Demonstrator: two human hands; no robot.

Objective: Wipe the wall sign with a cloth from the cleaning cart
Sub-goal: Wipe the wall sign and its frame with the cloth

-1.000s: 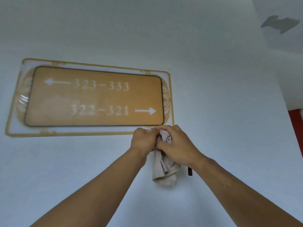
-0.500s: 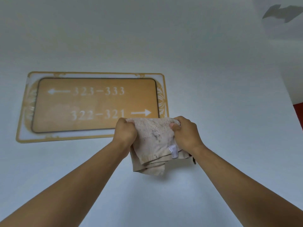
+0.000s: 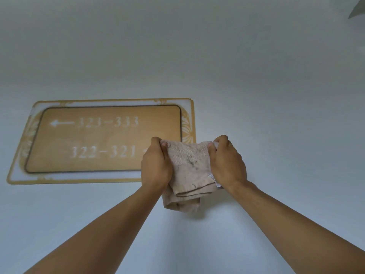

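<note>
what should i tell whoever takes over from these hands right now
Left hand and right hand each grip a top corner of the cloth, stretched between them with the rest hanging folded.
The cloth is held in front of the lower right corner of the sign on the wall; contact cannot be told.
Done: cloth fetched and opened up; it shows dark smudges.
Left: wipe the sign's face and border.

pale wall (image 3: 256,95), gold room-number sign (image 3: 108,139) mounted
</note>
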